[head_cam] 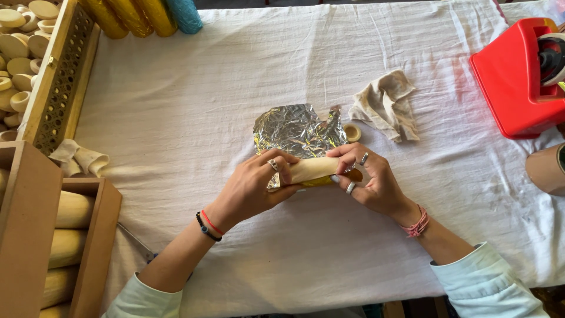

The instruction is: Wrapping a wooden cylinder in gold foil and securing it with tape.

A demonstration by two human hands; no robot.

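A pale wooden cylinder (pixel 312 169) lies across the near edge of a crinkled sheet of silver foil (pixel 294 131) on the white cloth. My left hand (pixel 253 187) grips the cylinder's left end, thumb and fingers pressing foil against it. My right hand (pixel 368 176) holds the right end, where a yellow-orange piece shows under the fingers. Both hands wear rings and wrist bands.
A crumpled beige rag (pixel 385 106) and a small wooden ring (pixel 352 132) lie just beyond the foil. A red tape dispenser (pixel 518 76) stands at right. Wooden boxes (pixel 59 76) at left hold wooden discs and more cylinders (pixel 70 229). Yellow and teal rolls (pixel 147 15) lie at top.
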